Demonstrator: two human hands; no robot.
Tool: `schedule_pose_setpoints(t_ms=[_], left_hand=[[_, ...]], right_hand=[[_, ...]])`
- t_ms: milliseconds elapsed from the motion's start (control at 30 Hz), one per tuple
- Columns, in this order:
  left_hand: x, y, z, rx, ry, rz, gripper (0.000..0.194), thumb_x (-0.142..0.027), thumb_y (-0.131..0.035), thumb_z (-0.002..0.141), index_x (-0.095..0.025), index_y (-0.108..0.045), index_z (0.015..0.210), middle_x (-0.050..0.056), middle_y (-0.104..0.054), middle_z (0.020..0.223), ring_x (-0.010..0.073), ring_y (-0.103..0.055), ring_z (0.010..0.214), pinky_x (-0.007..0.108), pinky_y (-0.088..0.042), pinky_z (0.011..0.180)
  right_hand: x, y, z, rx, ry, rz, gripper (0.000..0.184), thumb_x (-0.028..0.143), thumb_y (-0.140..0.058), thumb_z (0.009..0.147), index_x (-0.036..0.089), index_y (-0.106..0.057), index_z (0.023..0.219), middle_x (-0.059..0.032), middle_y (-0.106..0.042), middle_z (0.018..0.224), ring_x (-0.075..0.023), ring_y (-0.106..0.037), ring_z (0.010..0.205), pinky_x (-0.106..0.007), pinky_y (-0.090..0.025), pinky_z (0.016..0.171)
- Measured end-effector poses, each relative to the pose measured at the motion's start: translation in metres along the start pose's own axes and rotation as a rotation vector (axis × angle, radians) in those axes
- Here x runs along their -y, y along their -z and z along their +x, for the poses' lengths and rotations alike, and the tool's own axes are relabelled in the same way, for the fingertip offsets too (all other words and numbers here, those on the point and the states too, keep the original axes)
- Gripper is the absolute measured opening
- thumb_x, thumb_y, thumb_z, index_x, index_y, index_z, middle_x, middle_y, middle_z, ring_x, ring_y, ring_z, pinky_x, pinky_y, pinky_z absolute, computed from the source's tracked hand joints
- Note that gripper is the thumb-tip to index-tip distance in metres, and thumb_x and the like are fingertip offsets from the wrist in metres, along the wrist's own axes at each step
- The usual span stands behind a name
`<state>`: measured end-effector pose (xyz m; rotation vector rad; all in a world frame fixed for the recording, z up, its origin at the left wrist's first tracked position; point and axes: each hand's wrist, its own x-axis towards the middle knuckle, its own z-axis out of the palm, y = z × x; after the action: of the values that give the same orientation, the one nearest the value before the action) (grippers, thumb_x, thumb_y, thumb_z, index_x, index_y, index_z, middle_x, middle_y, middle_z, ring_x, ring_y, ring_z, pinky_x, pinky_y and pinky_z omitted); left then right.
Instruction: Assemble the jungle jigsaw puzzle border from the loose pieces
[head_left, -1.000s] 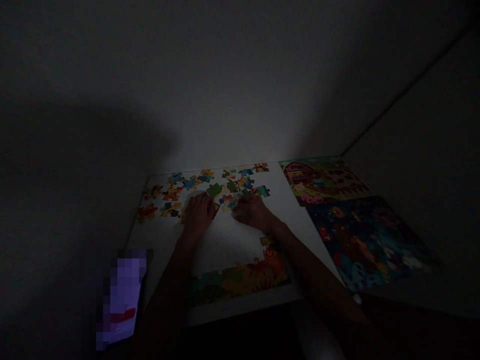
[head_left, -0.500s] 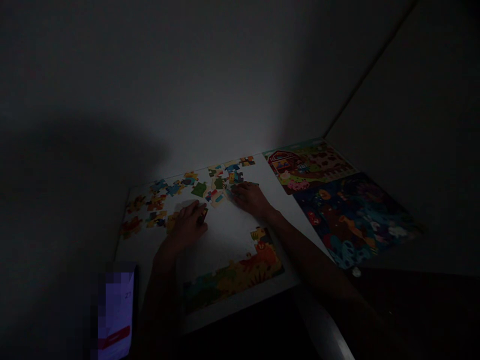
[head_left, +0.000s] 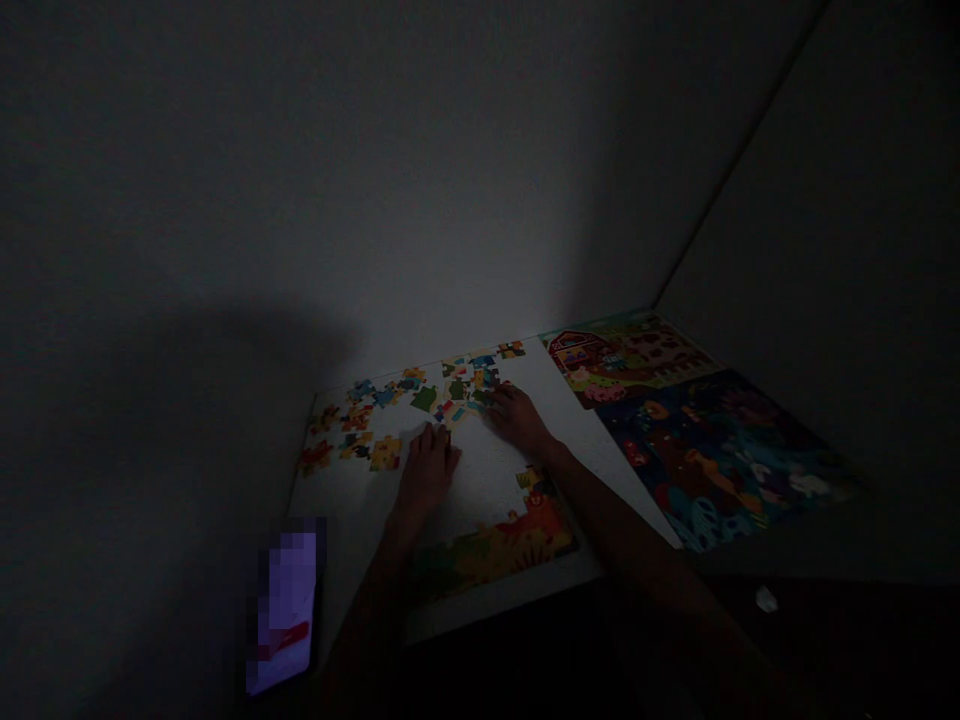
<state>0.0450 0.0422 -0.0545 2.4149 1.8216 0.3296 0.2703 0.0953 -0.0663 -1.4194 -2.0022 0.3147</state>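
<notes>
The scene is very dim. Several colourful loose puzzle pieces lie scattered on the white table near the wall. My left hand rests flat on the table, its fingertips just below a small piece. My right hand reaches further back, with its fingers on a cluster of pieces. A partly joined strip of puzzle, yellow, orange and green, lies along the near edge under my forearms. It is too dark to tell whether either hand holds a piece.
Two finished puzzles lie to the right: a barn scene and a dark blue one. A lit phone sits at the left near edge. Walls close off the back and right sides.
The view has shifted. My left hand moved right and forward toward the middle pieces. My right hand stays at the cluster near the wall.
</notes>
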Motion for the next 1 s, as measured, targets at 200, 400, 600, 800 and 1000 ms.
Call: schedule_pose_setpoints(t_ms=[200, 400, 600, 800, 1000], left_hand=[[0.010, -0.002, -0.030, -0.072, 0.034, -0.019, 0.044, -0.028, -0.042, 0.097, -0.015, -0.053, 0.137, 0.017, -0.046, 0.149, 0.0296, -0.041, 0.140, 0.051, -0.029, 0.117], [0.010, -0.010, -0.112, -0.109, -0.011, 0.048, 0.047, -0.033, -0.045, 0.096, -0.021, -0.051, 0.141, 0.013, -0.044, 0.152, 0.0281, -0.037, 0.143, 0.055, -0.029, 0.116], [-0.003, -0.010, -0.160, -0.210, -0.041, 0.089, 0.050, -0.039, -0.049, 0.096, -0.020, -0.050, 0.142, 0.016, -0.042, 0.152, 0.0306, -0.035, 0.144, 0.058, -0.029, 0.115], [-0.010, -0.005, -0.161, -0.255, -0.067, 0.068, 0.050, -0.038, -0.050, 0.095, -0.015, -0.053, 0.139, 0.020, -0.043, 0.150, 0.0339, -0.037, 0.142, 0.059, -0.032, 0.114], [-0.015, 0.000, -0.163, -0.217, -0.061, 0.023, 0.049, -0.035, -0.051, 0.094, -0.010, -0.055, 0.137, 0.023, -0.043, 0.149, 0.0353, -0.037, 0.141, 0.055, -0.033, 0.115]], right_hand=[[-0.006, 0.010, -0.019, -0.122, -0.055, 0.109, 0.030, 0.013, -0.051, 0.086, 0.020, -0.070, 0.108, -0.0103, -0.069, 0.114, -0.0233, -0.061, 0.108, -0.041, -0.047, 0.099], [-0.005, 0.020, -0.048, -0.053, -0.161, 0.147, 0.024, 0.018, -0.054, 0.086, 0.019, -0.072, 0.102, -0.0090, -0.071, 0.103, -0.0213, -0.065, 0.095, -0.034, -0.050, 0.089], [0.010, 0.029, -0.063, 0.034, -0.179, 0.074, 0.023, 0.020, -0.054, 0.088, 0.018, -0.072, 0.102, -0.0084, -0.071, 0.101, -0.0189, -0.065, 0.089, -0.030, -0.049, 0.083], [0.035, 0.039, -0.077, 0.170, -0.099, -0.099, 0.023, 0.027, -0.054, 0.094, 0.016, -0.071, 0.104, -0.0092, -0.071, 0.103, -0.0189, -0.065, 0.093, -0.028, -0.046, 0.086], [0.046, 0.041, -0.084, 0.228, -0.069, -0.239, 0.029, 0.035, -0.055, 0.095, 0.014, -0.065, 0.113, -0.0103, -0.069, 0.106, -0.0200, -0.064, 0.097, -0.029, -0.043, 0.088]])
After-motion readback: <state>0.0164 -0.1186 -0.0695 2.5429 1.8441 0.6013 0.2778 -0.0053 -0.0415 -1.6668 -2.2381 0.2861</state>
